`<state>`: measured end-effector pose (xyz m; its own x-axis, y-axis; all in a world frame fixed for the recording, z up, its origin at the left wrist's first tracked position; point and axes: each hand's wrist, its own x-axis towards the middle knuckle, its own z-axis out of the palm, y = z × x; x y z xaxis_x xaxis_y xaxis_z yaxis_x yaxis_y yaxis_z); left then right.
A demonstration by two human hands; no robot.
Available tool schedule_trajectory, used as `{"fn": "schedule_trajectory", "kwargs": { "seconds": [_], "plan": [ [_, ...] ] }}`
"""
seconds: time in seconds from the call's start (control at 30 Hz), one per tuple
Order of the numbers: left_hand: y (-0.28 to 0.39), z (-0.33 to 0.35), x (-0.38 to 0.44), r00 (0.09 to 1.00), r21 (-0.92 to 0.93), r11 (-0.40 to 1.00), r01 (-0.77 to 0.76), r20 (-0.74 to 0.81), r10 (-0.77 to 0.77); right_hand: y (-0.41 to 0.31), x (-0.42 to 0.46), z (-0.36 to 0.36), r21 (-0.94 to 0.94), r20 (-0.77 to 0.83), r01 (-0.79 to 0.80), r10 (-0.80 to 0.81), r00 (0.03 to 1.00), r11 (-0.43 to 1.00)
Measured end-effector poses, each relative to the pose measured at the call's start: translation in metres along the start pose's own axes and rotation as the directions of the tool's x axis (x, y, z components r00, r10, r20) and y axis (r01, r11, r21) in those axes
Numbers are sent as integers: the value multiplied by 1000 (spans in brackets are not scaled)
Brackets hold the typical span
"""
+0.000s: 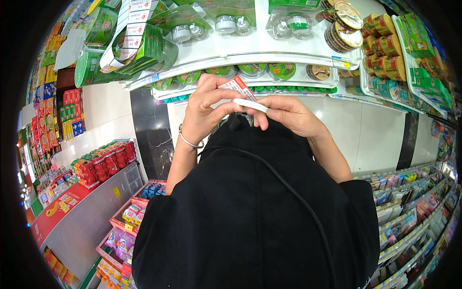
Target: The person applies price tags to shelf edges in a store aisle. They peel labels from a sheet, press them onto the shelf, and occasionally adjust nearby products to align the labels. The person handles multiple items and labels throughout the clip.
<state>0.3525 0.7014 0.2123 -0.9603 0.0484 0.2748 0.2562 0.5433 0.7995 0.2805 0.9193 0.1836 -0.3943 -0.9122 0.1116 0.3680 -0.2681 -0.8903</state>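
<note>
In front of my black top, both hands are raised close together. My left hand (204, 106) has its thumb and fingers closed around the left end of a narrow white roll or strip (251, 104). A red-and-white printed card or label (238, 89) stands tilted just behind it, against my left fingers. My right hand (292, 115) pinches the white piece's right end between thumb and fingers. Its other fingertips are curled beneath. A silver bangle (189, 139) circles my left wrist. Whether the card and the white piece are joined cannot be made out.
A white store shelf (223, 57) spans ahead, bearing green packages and stacked round tins (344, 30). Printed label strips (133, 30) drape over green boxes (151, 47). Bottle packs (104, 162) top a chest cabinet (86, 202) at left. Racks of small goods (400, 216) line the right.
</note>
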Motion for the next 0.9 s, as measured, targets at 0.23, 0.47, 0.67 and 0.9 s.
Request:
{"fn": "schedule_trajectory", "kwargs": {
  "seconds": [0.23,0.47,0.67,0.9],
  "plan": [
    [-6,1,-9,994,-279,954,110,9,-112,10,-5,-8,164,-4,86,-87,996,983],
    [10,-8,0,990,271,952,-144,39,139,8,-3,-13,-135,-145,-5,-15,989,991],
    [13,0,-1,987,321,933,-161,49,154,0,10,-2,-205,-261,-116,60,963,972],
    [3,0,2,996,148,987,-70,-36,77,6,13,-7,6,-231,3,-2,973,1000]
  ]
}}
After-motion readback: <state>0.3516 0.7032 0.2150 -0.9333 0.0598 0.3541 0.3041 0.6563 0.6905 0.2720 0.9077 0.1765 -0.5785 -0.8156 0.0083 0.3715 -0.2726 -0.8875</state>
